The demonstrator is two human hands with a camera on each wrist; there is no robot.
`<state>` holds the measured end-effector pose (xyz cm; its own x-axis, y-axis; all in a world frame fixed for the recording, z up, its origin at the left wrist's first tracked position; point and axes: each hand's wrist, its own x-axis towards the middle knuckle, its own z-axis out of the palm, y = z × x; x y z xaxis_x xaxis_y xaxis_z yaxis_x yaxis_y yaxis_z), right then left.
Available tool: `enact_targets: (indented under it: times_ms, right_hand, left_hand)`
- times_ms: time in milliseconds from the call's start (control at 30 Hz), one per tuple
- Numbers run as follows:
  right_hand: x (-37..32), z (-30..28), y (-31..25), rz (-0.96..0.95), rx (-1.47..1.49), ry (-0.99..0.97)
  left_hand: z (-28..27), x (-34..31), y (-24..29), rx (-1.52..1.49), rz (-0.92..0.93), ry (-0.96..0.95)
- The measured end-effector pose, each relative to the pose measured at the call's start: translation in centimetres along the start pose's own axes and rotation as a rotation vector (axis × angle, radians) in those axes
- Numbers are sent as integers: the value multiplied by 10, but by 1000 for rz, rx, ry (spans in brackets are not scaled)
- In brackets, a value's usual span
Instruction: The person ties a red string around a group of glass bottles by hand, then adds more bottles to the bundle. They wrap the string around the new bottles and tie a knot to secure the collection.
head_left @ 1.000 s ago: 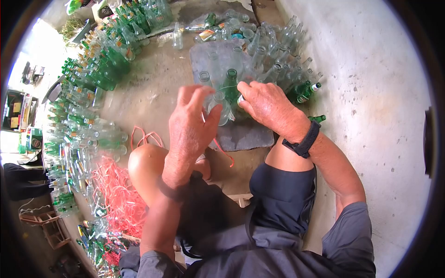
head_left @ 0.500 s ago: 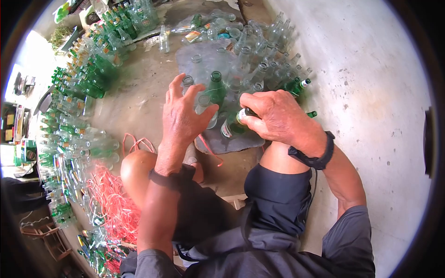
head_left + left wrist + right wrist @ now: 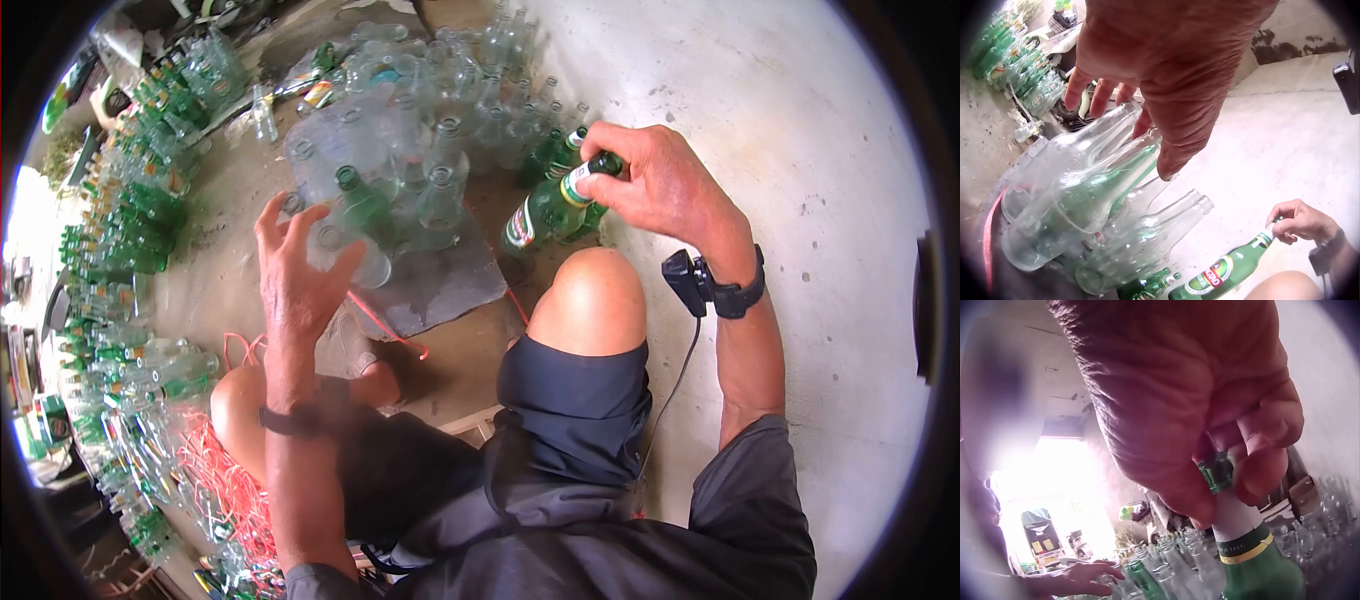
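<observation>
My right hand (image 3: 665, 190) grips a green beer bottle (image 3: 545, 215) by its neck, fingers and thumb wrapped below the mouth. The bottle hangs tilted beside the right knee, in front of other green bottles (image 3: 550, 155) near the wall. In the left wrist view its label (image 3: 1213, 278) shows red, white and yellow. My left hand (image 3: 300, 275) is spread with fingers apart, over the near left of a cluster of upright bottles. That cluster holds clear bottles (image 3: 440, 205) and one green bottle (image 3: 365, 205), standing on a dark slab (image 3: 455, 295).
More clear bottles (image 3: 500, 120) crowd the back by the white wall (image 3: 740, 110). Rows of green and clear bottles (image 3: 150, 220) curve along the left. A heap of pink plastic strips (image 3: 235, 480) lies by the left knee. A red strip (image 3: 390, 325) crosses the slab's edge.
My right hand has carried the green beer bottle away from the cluster, rightward toward the wall. The left hand has stayed by the cluster, fingers spreading apart. The head view has swung right.
</observation>
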<state>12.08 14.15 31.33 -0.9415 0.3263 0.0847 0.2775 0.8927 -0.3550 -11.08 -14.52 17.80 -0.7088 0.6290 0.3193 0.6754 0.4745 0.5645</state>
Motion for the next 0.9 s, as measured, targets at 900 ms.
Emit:
enact_targets:
  times_ms: [900]
  right_hand:
    - [-132,174,260,737,-95,104]
  left_hand:
    - [4,-1,-5,43,-52,-50]
